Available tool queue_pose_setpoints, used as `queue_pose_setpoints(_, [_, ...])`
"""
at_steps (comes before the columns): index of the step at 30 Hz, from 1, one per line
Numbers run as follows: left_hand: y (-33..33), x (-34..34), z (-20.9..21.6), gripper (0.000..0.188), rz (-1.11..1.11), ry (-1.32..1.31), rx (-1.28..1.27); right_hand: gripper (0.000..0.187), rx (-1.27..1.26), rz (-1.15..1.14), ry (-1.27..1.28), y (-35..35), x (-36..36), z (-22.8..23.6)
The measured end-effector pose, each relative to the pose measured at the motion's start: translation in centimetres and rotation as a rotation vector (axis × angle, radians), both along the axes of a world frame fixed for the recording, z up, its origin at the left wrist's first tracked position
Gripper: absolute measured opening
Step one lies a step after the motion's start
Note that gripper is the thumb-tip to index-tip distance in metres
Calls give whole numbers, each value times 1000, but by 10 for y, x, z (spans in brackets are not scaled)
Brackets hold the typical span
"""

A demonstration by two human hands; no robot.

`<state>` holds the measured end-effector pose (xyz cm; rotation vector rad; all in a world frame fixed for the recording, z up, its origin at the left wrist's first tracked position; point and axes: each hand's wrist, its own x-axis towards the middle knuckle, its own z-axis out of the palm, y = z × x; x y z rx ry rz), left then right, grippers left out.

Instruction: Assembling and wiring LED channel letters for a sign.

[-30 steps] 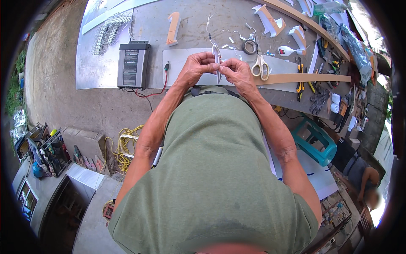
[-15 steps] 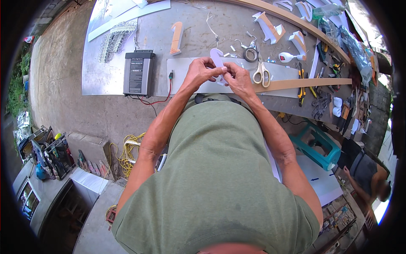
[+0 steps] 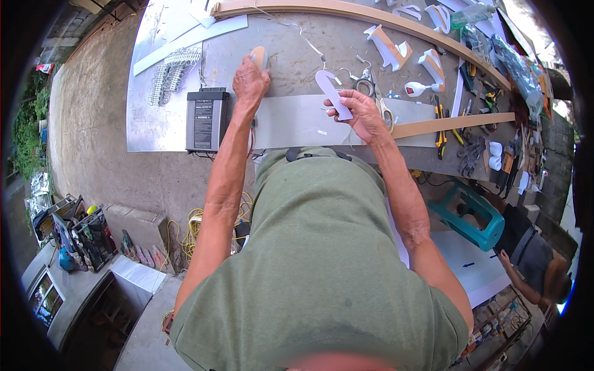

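Note:
My right hand [image 3: 364, 114] pinches a flat white cutout [image 3: 331, 93] with a hooked, rounded top, holding it up over the metal worktable [image 3: 281, 68]. To the left, my left hand [image 3: 250, 83] is closed around a thick block-like sign piece [image 3: 260, 57] with a tan face and white sides; most of it hides behind my fingers. Beside my right hand lie scissors [image 3: 387, 116] with cream handles, partly covered by the hand, and a dark tape roll [image 3: 364, 87]. Below both hands a pale sheet [image 3: 291, 117] runs along the near edge of the table.
A black power supply box [image 3: 208, 120] stands at the left, near a string of small modules [image 3: 170, 74]. Tan strips [image 3: 455, 125] and more tan-and-white shapes [image 3: 388, 49] lie rightward, with a white bottle [image 3: 417, 89] and cutters [image 3: 440, 130]. Another person [image 3: 541, 266] is at the far right.
My hands have parted. My left hand has moved left and forward onto the tan-faced piece. My right hand, slightly to the right, keeps the white cutout, which is tilted differently.

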<state>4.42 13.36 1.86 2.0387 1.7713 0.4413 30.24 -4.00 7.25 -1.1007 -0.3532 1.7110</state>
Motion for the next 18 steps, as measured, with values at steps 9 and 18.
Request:
queue_pose_setpoints(9, [-57,19,36,64,179,-1428,-754,21,-3,-90,-30,9,8,-9])
queue_pose_setpoints(18, [-108,33,24,63,170,-1839,-1019,33,182,-109,-512,21,-11,2])
